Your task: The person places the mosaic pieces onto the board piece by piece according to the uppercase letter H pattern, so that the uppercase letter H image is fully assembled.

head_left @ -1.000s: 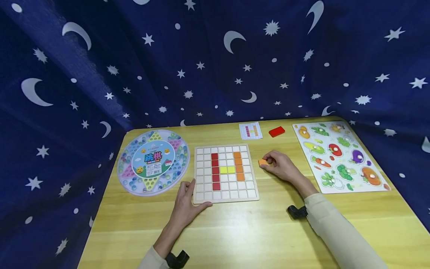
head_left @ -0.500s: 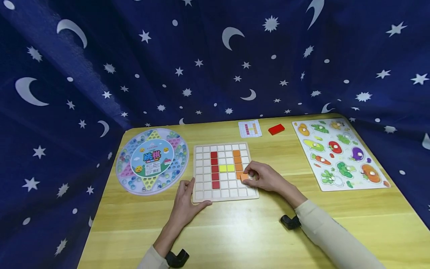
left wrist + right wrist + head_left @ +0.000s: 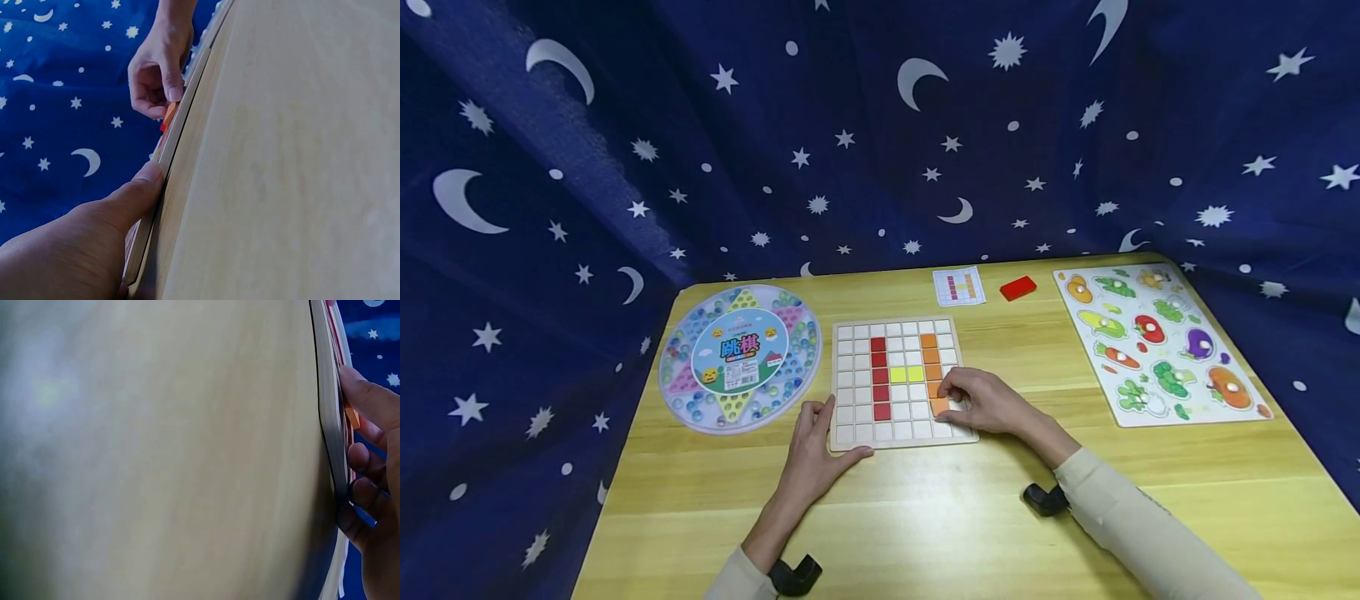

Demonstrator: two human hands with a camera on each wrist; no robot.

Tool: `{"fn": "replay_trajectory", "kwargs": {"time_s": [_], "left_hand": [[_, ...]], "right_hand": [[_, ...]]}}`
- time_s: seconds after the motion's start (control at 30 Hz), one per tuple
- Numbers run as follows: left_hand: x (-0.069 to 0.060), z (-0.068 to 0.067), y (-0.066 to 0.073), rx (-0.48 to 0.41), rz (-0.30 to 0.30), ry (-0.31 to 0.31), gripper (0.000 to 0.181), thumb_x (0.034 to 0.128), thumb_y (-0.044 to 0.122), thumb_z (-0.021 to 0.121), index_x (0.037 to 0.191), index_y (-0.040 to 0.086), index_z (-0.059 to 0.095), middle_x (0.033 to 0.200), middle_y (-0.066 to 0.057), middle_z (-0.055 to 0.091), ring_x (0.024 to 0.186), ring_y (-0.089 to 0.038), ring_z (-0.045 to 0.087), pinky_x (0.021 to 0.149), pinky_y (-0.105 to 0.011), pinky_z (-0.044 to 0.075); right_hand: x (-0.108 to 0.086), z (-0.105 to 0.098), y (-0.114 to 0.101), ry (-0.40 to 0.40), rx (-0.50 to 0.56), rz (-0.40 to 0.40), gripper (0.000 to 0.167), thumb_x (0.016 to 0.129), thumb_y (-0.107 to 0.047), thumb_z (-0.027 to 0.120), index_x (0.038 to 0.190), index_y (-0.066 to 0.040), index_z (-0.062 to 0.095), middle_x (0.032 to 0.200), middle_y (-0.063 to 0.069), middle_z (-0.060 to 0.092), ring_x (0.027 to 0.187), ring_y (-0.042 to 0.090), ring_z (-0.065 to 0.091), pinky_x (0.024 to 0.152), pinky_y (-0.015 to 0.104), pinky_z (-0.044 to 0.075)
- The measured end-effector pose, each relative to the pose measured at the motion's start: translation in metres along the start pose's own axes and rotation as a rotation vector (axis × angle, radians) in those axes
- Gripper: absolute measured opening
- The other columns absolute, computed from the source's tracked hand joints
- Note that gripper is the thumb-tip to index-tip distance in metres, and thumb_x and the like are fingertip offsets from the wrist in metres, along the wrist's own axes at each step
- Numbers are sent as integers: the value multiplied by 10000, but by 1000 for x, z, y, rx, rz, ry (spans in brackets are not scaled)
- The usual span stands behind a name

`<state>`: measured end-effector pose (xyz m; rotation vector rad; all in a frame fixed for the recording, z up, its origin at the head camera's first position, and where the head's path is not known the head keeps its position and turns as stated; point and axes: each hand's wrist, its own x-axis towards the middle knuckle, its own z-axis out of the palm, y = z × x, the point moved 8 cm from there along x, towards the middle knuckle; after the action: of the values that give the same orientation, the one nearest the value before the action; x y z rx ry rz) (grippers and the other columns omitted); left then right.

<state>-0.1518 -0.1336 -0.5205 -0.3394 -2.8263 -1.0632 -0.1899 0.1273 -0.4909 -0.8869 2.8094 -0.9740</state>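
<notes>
The square wooden grid board (image 3: 855, 434) lies on the table with a red column, two yellow tiles and an orange column set in it. At its lower left corner my left hand (image 3: 811, 461) rests, thumb stretched along the front edge and index finger against the left side. My right hand (image 3: 992, 402) reaches over the board's right side and pinches an orange tile (image 3: 939, 407) between thumb and fingers, at the lower end of the orange column. In the right wrist view that orange tile (image 3: 352, 416) shows just past the thumb, tilted against the board's edge.
Behind the board lie a small pattern card (image 3: 958, 287) and a red block (image 3: 1018, 288). A round marble board game (image 3: 741, 359) sits to the left. A vegetable puzzle board (image 3: 1161, 346) lies to the right. A starry blue curtain (image 3: 865, 150) closes off the far side.
My right hand has brought the orange tile leftward from beside the board to the square below the orange column. The left hand has stayed at the corner.
</notes>
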Motion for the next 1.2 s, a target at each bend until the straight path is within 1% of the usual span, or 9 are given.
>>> {"fn": "replay_trajectory", "kwargs": {"time_s": [0.33, 0.5, 0.73, 0.93, 1.1, 1.2], "left_hand": [[-1, 0, 1, 1, 12, 12, 1063, 647, 514, 874, 1454, -17, 430, 1105, -85, 436, 936, -155, 417, 794, -317, 431], [-2, 1, 1, -5, 7, 7, 1063, 651, 525, 866, 1455, -15, 430, 1107, -81, 437, 930, -144, 410, 781, -304, 423], [-3, 1, 1, 7, -2, 10, 1058, 649, 525, 868, 1452, -12, 436, 1109, -82, 439, 928, -145, 413, 776, -304, 423], [-3, 2, 1, 17, 8, 12, 1060, 652, 543, 859, 1451, -10, 436, 1103, -79, 438, 921, -147, 410, 779, -306, 422], [-1, 6, 1, 13, 10, 9, 1058, 654, 549, 855, 1450, -9, 439, 1099, -71, 434, 908, -145, 407, 779, -299, 413], [-1, 6, 3, 7, 17, 19, 1053, 648, 538, 863, 1440, -17, 449, 1088, -69, 434, 901, -144, 409, 777, -301, 416]], "right_hand": [[1, 2, -1, -9, -16, -26, 319, 744, -345, 857, 916, -174, 651, 808, -82, 572, 750, 81, 516, 713, 241, 450], [0, 4, 1, -8, -16, -27, 322, 744, -349, 857, 919, -176, 648, 805, -83, 568, 747, 74, 510, 710, 235, 447], [0, 6, 1, -8, -10, -36, 322, 746, -344, 856, 922, -170, 649, 813, -83, 571, 750, 67, 508, 711, 237, 450], [-1, 5, 2, 0, -21, -41, 325, 743, -339, 858, 920, -169, 645, 800, -74, 564, 741, 78, 505, 704, 233, 435], [-4, 5, 4, 19, 8, -54, 350, 734, -345, 864, 908, -160, 624, 780, -55, 538, 728, 85, 480, 687, 227, 399], [-5, 6, 7, 17, 36, -44, 390, 719, -347, 874, 896, -142, 594, 779, -37, 520, 733, 88, 466, 691, 221, 379]]}}
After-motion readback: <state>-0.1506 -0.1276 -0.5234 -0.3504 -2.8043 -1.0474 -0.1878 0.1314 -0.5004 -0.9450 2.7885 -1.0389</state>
